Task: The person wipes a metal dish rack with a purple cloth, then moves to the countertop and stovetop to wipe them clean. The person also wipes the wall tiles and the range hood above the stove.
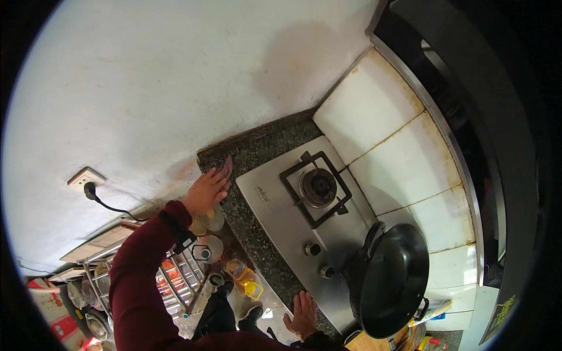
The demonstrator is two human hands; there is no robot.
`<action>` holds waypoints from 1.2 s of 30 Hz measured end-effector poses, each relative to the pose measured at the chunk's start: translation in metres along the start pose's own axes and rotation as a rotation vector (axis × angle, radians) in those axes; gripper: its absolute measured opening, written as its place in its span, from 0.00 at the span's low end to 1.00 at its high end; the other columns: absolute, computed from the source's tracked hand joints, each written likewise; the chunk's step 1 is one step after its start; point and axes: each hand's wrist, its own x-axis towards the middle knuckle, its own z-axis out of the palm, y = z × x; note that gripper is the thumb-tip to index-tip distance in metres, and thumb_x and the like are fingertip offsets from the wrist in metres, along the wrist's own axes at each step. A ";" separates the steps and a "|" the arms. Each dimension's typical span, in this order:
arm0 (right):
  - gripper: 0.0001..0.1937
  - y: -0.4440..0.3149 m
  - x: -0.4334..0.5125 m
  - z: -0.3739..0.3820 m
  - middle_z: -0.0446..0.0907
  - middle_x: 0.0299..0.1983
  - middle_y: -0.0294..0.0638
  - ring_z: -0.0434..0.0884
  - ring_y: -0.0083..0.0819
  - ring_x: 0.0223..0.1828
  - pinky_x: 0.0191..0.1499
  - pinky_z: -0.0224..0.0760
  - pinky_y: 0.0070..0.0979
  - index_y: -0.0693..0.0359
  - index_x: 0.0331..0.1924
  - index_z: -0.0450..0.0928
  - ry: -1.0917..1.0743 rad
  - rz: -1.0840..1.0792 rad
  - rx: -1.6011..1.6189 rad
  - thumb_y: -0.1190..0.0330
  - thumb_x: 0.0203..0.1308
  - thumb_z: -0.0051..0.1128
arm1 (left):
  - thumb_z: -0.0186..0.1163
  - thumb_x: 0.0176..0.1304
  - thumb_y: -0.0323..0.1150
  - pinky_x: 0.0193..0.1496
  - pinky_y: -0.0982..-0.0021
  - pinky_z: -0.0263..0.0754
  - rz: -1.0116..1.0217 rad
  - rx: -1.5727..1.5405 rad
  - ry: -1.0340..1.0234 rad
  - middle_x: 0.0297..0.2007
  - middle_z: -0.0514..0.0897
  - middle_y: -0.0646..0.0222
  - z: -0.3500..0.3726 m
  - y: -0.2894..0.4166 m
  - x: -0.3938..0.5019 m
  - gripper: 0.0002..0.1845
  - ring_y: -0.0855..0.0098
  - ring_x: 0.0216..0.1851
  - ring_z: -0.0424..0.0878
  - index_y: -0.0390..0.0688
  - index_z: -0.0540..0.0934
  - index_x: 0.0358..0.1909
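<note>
My left hand (209, 191) lies flat over a dark purple cloth (226, 168), pressing it to the speckled granite countertop (257, 223) near the wall corner. Part of the cloth sticks out past my fingers; the rest is hidden under them. My right hand (304, 312) rests on the front edge of the counter with nothing in it, the thumb apart from the fingers. Between the hands and the tiles sits a stainless-steel gas cooktop (268, 184) with two knobs. A black pan support (293, 205) surrounds its burner (320, 186).
A black wok (395, 281) stands tilted on the cooktop's right side. Plastic bottles and a yellow-capped oil jug (250, 287) stand on the floor beside a metal rack (175, 281). A plug (90, 189) sits in the wall socket. A range hood (478, 131) overhangs the tiles.
</note>
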 end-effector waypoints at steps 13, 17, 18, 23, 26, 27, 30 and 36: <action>0.38 0.011 -0.004 0.014 0.57 0.70 0.57 0.54 0.61 0.72 0.69 0.49 0.58 0.67 0.66 0.63 -0.002 0.007 -0.017 0.54 0.53 0.62 | 0.49 0.71 0.49 0.54 0.47 0.66 -0.186 -0.131 0.266 0.60 0.73 0.53 0.000 0.028 0.171 0.26 0.48 0.54 0.70 0.47 0.74 0.64; 0.38 0.008 -0.003 0.013 0.58 0.69 0.58 0.54 0.60 0.72 0.69 0.49 0.58 0.66 0.65 0.64 -0.020 0.013 -0.040 0.54 0.52 0.63 | 0.55 0.68 0.41 0.52 0.47 0.68 -0.139 -0.231 0.145 0.52 0.74 0.47 0.013 0.020 0.153 0.25 0.45 0.50 0.71 0.47 0.73 0.65; 0.39 0.008 -0.003 0.012 0.57 0.71 0.58 0.53 0.59 0.73 0.71 0.48 0.57 0.66 0.67 0.63 -0.065 0.033 -0.054 0.54 0.53 0.61 | 0.54 0.68 0.41 0.53 0.48 0.67 -0.211 -0.190 0.044 0.50 0.75 0.48 0.022 0.021 0.150 0.25 0.45 0.50 0.70 0.46 0.72 0.65; 0.41 0.012 -0.004 0.015 0.53 0.74 0.58 0.51 0.55 0.76 0.74 0.44 0.52 0.67 0.70 0.58 -0.202 0.052 -0.076 0.54 0.55 0.57 | 0.49 0.69 0.39 0.52 0.48 0.65 0.105 0.062 0.009 0.45 0.77 0.52 0.064 0.016 0.215 0.18 0.48 0.50 0.70 0.41 0.77 0.54; 0.40 0.012 -0.004 0.019 0.54 0.72 0.59 0.52 0.57 0.74 0.73 0.46 0.53 0.67 0.69 0.60 -0.079 0.053 -0.018 0.55 0.53 0.59 | 0.48 0.69 0.39 0.52 0.50 0.66 0.072 -0.108 -0.032 0.46 0.79 0.52 0.072 0.017 0.281 0.16 0.50 0.51 0.73 0.41 0.80 0.48; 0.41 0.011 -0.006 0.019 0.53 0.74 0.58 0.50 0.55 0.76 0.74 0.44 0.51 0.67 0.71 0.58 -0.107 0.071 -0.060 0.54 0.56 0.56 | 0.47 0.69 0.39 0.52 0.50 0.66 0.051 -0.148 -0.055 0.46 0.80 0.53 0.073 0.018 0.300 0.16 0.50 0.51 0.74 0.41 0.80 0.46; 0.39 0.012 -0.005 0.019 0.54 0.74 0.55 0.52 0.52 0.76 0.73 0.47 0.51 0.65 0.70 0.60 -0.190 0.108 -0.054 0.54 0.56 0.57 | 0.45 0.71 0.39 0.53 0.50 0.67 0.007 -0.138 -0.127 0.47 0.82 0.55 0.080 0.035 0.350 0.17 0.51 0.52 0.77 0.41 0.81 0.46; 0.36 0.011 -0.003 0.015 0.59 0.72 0.52 0.56 0.50 0.74 0.72 0.50 0.49 0.64 0.67 0.65 -0.011 0.017 -0.071 0.53 0.56 0.57 | 0.42 0.72 0.42 0.57 0.41 0.65 0.057 -0.256 -0.017 0.46 0.84 0.53 0.096 0.045 0.405 0.17 0.51 0.48 0.81 0.41 0.77 0.44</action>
